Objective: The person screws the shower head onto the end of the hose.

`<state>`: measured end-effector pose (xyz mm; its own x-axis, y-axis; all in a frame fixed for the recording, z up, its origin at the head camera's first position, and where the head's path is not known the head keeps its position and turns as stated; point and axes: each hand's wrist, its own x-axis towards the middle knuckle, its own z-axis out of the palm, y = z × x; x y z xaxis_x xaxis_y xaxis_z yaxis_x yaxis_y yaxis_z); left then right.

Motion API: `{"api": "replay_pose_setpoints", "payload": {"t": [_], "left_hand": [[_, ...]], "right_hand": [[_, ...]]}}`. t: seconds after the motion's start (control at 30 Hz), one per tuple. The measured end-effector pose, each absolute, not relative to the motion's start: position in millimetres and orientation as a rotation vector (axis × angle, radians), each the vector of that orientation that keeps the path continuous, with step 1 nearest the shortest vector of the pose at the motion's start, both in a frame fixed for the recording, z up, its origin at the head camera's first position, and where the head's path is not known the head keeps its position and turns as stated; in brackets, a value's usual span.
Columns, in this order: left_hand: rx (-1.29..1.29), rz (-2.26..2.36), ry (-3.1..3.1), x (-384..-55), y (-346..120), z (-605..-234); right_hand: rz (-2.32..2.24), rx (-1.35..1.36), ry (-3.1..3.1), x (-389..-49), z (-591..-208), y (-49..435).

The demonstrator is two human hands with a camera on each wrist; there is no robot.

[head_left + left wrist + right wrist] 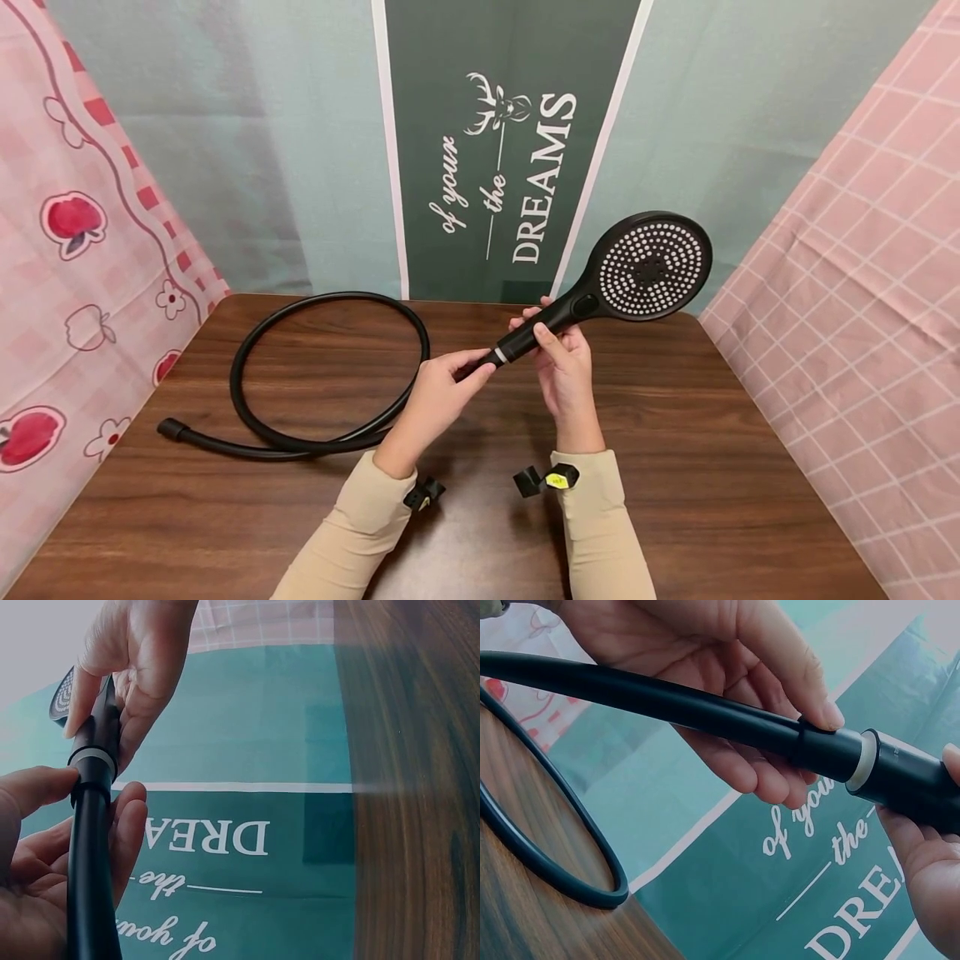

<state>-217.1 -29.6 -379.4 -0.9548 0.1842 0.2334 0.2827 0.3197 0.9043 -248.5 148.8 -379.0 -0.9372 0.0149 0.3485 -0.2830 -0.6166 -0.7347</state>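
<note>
A black shower head (651, 268) with pale nozzles is held up over the table, its face turned toward the head camera. My right hand (562, 367) grips its handle (540, 325), thumb on top and fingers behind. At the handle's lower end my left hand (442, 392) pinches the end fitting of a black shower hose (825, 754), thumb over it and fingers beneath. A light ring (864, 763) shows between the fitting and the handle in the right wrist view. The rest of the hose (330, 298) loops on the table to the left, its free end connector (172, 429) near the left edge.
The brown wooden table (712, 467) reaches back to a green cloth backdrop (510, 50) with white lettering. Pink patterned cloths hang at the left (97, 250) and right (862, 250). Small black wrist devices sit on both sleeves.
</note>
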Motion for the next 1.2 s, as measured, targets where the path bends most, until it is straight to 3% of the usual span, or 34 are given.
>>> {"api": "replay_pose_setpoints", "payload": {"t": [1.2], "left_hand": [[-0.459, -1.634, -2.444, -213.9, -28.7, -376.7]], "right_hand": [[2.724, 0.659, -1.126, -249.0, -380.6, 149.3]]}}
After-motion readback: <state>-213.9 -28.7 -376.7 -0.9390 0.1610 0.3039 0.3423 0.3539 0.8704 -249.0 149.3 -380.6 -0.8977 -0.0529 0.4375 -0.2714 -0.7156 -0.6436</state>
